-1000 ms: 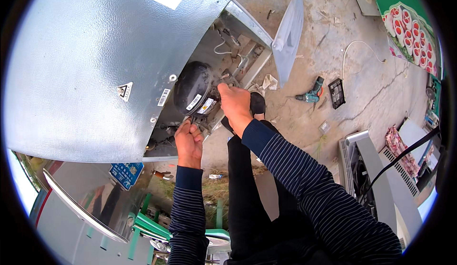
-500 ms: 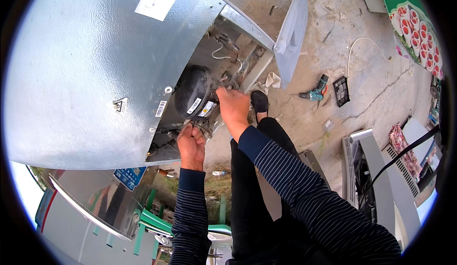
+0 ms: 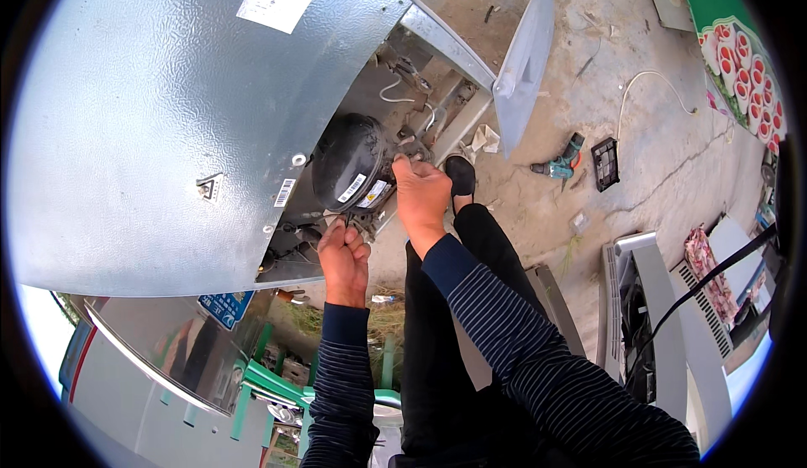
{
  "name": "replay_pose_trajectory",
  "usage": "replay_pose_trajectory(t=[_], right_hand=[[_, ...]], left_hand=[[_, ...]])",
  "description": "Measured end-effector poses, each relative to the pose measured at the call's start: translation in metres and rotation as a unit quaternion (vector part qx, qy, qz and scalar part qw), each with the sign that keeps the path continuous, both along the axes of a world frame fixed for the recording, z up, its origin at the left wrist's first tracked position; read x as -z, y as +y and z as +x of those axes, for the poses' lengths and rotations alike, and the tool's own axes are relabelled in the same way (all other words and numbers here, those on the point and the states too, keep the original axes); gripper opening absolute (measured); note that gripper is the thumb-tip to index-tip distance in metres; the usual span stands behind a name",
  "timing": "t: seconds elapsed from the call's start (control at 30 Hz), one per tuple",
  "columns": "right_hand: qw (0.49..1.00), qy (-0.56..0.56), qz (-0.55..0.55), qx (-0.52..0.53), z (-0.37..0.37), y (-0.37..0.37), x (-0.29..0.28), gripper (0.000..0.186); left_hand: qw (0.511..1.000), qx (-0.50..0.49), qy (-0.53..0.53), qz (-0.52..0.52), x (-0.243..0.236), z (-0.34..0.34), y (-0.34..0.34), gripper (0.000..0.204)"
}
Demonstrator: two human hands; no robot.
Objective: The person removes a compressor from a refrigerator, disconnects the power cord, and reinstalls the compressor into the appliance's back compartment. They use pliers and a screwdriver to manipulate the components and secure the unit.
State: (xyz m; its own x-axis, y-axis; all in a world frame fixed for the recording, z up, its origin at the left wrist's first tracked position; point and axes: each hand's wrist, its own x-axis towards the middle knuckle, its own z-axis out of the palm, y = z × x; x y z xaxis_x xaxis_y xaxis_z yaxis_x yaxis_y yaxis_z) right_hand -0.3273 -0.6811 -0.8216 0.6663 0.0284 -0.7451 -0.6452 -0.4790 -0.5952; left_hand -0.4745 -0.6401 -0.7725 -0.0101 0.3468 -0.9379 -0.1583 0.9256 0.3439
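Note:
A black domed compressor (image 3: 340,165) with white and yellow labels sits in the open bay of a large silver metal cabinet (image 3: 168,123). My left hand (image 3: 345,262) is closed in a pinch just below the compressor, beside dark wiring (image 3: 298,231); what its fingertips hold is too small to make out. At the compressor's right side, my right hand (image 3: 422,197) has its fingers curled together, and anything within them is hidden. Thin pale wires (image 3: 395,92) and pipes run through the upper part of the bay.
A grey panel (image 3: 525,69) sticks out from the cabinet's corner. On the concrete floor lie a teal cordless drill (image 3: 559,164), a black plastic grille (image 3: 604,164) and a white cord (image 3: 643,77). Grey appliance casings (image 3: 647,325) stand at the right; a green frame (image 3: 277,381) is at lower left.
The view has shifted slightly. Both hands remain by the compressor with fingers closed; the right hand's wrist and fingers have turned a little.

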Motion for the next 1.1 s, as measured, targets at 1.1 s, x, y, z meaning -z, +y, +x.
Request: replay_pose_trajectory(t=[1.1], right_hand=[[0.993, 0.107, 0.043, 0.005, 0.022, -0.003, -0.004, 0.038]], left_hand=[[1.000, -0.002, -0.024, -0.004, 0.007, -0.003, 0.005, 0.014]])
